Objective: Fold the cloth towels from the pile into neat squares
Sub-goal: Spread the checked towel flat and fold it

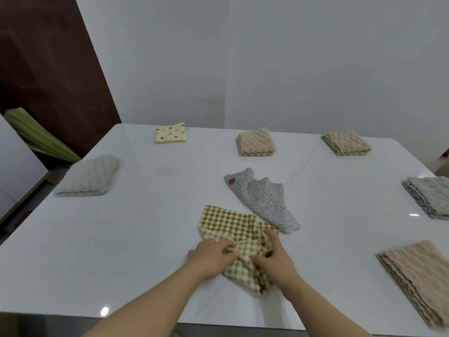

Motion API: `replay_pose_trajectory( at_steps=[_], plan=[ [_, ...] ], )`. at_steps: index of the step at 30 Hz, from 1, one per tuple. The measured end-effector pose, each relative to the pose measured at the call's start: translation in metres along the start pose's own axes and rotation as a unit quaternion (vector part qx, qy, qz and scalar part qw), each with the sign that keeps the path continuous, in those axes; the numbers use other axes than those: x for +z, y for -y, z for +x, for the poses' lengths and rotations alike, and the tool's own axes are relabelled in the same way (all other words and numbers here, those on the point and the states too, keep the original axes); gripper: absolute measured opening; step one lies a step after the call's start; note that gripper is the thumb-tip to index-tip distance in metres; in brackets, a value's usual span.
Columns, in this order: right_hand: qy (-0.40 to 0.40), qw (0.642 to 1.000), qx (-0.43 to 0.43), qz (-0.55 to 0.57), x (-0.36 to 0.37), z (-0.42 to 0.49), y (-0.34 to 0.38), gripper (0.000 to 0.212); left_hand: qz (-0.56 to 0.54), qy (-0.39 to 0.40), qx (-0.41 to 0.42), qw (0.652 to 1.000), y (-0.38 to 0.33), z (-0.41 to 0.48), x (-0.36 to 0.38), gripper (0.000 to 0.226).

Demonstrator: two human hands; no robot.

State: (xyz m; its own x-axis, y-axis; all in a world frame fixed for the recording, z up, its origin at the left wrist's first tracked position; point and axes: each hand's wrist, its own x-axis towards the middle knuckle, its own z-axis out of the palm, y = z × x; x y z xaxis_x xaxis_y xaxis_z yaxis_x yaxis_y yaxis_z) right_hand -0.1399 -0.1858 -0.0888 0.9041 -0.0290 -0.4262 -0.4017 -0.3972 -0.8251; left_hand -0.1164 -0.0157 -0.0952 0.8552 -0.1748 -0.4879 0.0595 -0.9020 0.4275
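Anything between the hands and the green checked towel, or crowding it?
Nothing in between: the left hand and right hand both grip the green checked towel. The grey speckled towel lies close by its far right corner.

Green checked towel: front centre, rumpled, partly folded over, near end bunched up. Grey dotted towel: loose, creased, lying flat just behind-right of it (edges close, contact unclear). Folded squares: cream polka-dot towel far left, beige towel far centre, second beige towel far right, grey towel left side. Layered piles: grey stack right edge, beige stack near right, both cropped.
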Motion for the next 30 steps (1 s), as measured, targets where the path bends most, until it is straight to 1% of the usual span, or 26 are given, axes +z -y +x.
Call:
replay_pose_trajectory(
  at_steps=[2, 4, 8, 10, 11, 12, 13, 14, 16, 17, 18, 20, 23, 26, 30],
  plan=[
    [0.013, 0.996, -0.003, -0.089, 0.0, -0.002, -0.002, 0.036, 0.028, -0.033, -0.004, 0.999, -0.001, -0.003, 0.001, 0.032],
    [-0.016, 0.994, 0.003, -0.109, -0.002, -0.002, -0.005, 0.019, 0.014, -0.076, -0.006, 0.997, 0.002, -0.005, 0.0, 0.026],
    [-0.067, 0.994, 0.021, -0.086, -0.003, 0.001, -0.008, 0.015, -0.041, -0.112, -0.05, 0.992, 0.021, -0.006, -0.008, 0.041],
    [-0.089, 0.993, 0.022, -0.074, 0.0, 0.004, -0.006, 0.012, -0.044, -0.111, -0.082, 0.99, 0.028, -0.006, -0.014, 0.038],
    [-0.1, 0.992, 0.018, -0.073, 0.002, 0.006, -0.004, 0.011, -0.026, -0.113, -0.095, 0.989, 0.031, -0.006, -0.018, 0.03],
    [-0.106, 0.991, 0.016, -0.079, 0.005, 0.009, -0.002, 0.014, -0.004, -0.12, -0.109, 0.987, 0.032, -0.007, -0.021, 0.019],
    [-0.104, 0.99, 0.017, -0.095, 0.007, 0.012, 0.0, 0.023, 0.019, -0.128, -0.118, 0.985, 0.032, -0.008, -0.024, 0.016],
    [-0.096, 0.989, 0.017, -0.113, 0.01, 0.014, 0.002, 0.031, 0.034, -0.138, -0.108, 0.984, 0.033, -0.008, -0.026, 0.028],
    [-0.066, 0.987, 0.008, -0.144, 0.015, 0.018, 0.007, 0.042, 0.034, -0.142, -0.041, 0.988, 0.035, -0.004, -0.026, 0.05],
    [-0.049, 0.986, 0.001, -0.161, 0.017, 0.021, 0.011, 0.044, 0.045, -0.128, -0.003, 0.991, 0.036, -0.001, -0.026, 0.055],
    [-0.036, 0.984, -0.009, -0.177, 0.021, 0.024, 0.013, 0.044, 0.067, -0.108, 0.023, 0.992, 0.036, 0.001, -0.025, 0.056],
    [-0.016, 0.981, -0.024, -0.193, 0.027, 0.031, 0.019, 0.045, 0.117, -0.079, 0.041, 0.989, 0.039, 0.006, -0.023, 0.049],
    [-0.002, 0.978, -0.038, -0.204, 0.035, 0.04, 0.028, 0.047, 0.151, -0.085, 0.018, 0.985, 0.049, 0.012, -0.026, 0.05],
    [0.002, 0.974, -0.051, -0.22, 0.041, 0.051, 0.038, 0.051, 0.15, -0.092, -0.002, 0.984, 0.06, 0.018, -0.039, 0.052],
    [0.017, 0.971, -0.048, -0.235, 0.053, 0.069, 0.055, 0.059, 0.139, -0.101, -0.033, 0.985, 0.081, 0.032, -0.062, 0.053]
  ],
)
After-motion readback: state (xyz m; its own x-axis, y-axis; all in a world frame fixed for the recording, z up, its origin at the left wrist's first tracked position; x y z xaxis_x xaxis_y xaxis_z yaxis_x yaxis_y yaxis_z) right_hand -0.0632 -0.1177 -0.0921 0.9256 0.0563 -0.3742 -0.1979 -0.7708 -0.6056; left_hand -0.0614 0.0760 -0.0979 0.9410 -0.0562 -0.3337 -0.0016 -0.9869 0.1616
